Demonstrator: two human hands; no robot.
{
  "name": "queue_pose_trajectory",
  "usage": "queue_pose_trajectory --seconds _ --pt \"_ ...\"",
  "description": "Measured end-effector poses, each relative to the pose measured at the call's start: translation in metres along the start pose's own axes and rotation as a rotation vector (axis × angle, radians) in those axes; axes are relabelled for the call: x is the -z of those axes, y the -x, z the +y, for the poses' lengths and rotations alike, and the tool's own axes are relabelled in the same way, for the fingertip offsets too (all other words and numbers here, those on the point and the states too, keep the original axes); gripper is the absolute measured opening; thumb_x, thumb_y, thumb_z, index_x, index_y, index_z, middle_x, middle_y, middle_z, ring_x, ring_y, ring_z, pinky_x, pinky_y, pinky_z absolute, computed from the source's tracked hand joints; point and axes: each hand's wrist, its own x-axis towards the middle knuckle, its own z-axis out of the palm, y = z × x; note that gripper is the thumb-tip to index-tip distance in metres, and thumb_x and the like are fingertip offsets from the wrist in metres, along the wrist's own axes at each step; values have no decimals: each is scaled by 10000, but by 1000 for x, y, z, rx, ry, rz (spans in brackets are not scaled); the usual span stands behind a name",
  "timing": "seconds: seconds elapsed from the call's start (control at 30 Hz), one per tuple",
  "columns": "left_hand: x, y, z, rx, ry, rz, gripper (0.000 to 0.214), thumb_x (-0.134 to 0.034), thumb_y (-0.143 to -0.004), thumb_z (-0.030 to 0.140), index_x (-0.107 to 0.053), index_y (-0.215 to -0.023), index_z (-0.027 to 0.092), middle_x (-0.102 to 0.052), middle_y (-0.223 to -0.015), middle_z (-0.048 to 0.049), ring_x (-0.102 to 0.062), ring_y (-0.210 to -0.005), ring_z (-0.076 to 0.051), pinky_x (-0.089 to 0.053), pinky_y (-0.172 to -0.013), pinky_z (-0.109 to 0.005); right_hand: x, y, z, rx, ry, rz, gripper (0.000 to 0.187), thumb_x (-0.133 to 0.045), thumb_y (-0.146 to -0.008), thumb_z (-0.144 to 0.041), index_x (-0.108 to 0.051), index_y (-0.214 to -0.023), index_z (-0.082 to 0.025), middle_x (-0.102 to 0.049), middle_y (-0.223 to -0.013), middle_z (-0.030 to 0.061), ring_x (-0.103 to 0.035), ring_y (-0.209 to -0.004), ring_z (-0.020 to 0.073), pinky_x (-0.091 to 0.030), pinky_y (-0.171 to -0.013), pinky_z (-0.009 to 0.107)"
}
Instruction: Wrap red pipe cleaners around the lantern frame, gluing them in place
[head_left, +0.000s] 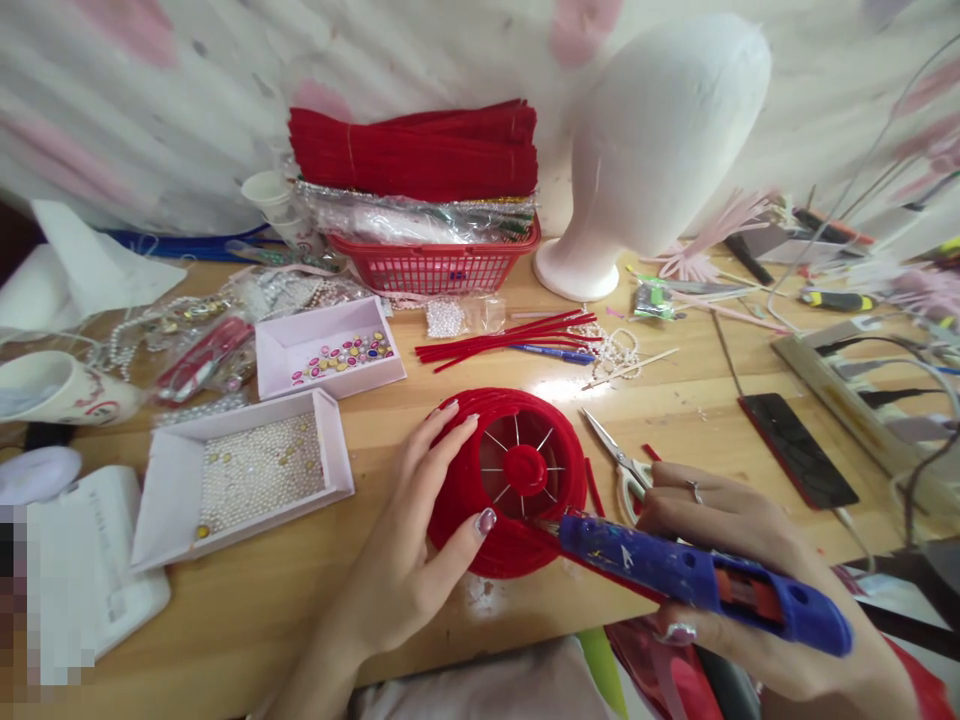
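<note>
A round red piece wound from chenille stems (pixel 480 550) sits on the table before me. Thin wire spokes run from its red hub (pixel 524 470) to the rim of its opening. My left hand (pixel 427 530) grips its left side, thumb at the front and fingers over the top. In my right hand (pixel 731 535) is a blue hot glue gun (pixel 637 560), its nozzle at the lower edge of the opening. A red stem runs under the gun toward the piece. Scissors (pixel 624 462) lie just beyond my right hand.
White trays of pearl beads (pixel 262 470) and gems (pixel 337 360) stand left. Behind are loose red stems (pixel 510 338), a red basket (pixel 442 268) bearing stem bundles (pixel 420 150), and a white foam head (pixel 667 130). A phone (pixel 799 450) and a power strip (pixel 862 400) lie right.
</note>
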Motion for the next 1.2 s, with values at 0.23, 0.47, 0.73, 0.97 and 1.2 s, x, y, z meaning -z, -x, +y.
queue_pose_trajectory --seconds 0.23,0.47,0.73,0.97,1.2 --pt "2 0 1 -18 -18 -3 580 -513 -1000 362 -270 -1519 455 -217 -1648 61 -188 -1534 -203 -198 -1273 -417 -1 0 3 -13 -24 -2 422 -509 -970 -570 -484 -752 -209 -495 -636 -27 -448 -593 116 -347 -555 270" --pt "2 0 0 -7 -8 -9 592 -521 -995 352 -267 -1520 457 -200 -1653 70 -170 -1538 -201 -179 -1278 -410 0 2 5 -18 -45 11 426 -528 -955 -587 -507 -756 -211 -508 -639 -23 -458 -584 122 -336 -540 274" --pt "1 -1 0 -11 -3 -9 594 -521 -994 350 -269 -1523 445 -202 -1653 53 -172 -1537 -214 -177 -1277 -427 0 0 7 -38 -53 -4 461 -513 -945 -626 -501 -753 -207 -532 -665 -16 -468 -613 123 -340 -558 266" --pt "1 0 0 -14 -1 -10 590 -514 -999 358 -262 -1524 450 -198 -1654 43 -168 -1538 -233 -180 -1270 -483 -2 3 6 -70 -85 4 460 -540 -931 -624 -501 -742 -207 -518 -649 -18 -461 -604 129 -318 -547 270" --pt "1 0 1 9 7 -17 587 -509 -998 353 -267 -1526 440 -190 -1657 35 -159 -1541 -244 -183 -1269 -508 -2 0 0 -44 23 58 401 -498 -962 -588 -529 -792 -225 -552 -647 3 -513 -589 157 -359 -513 299"
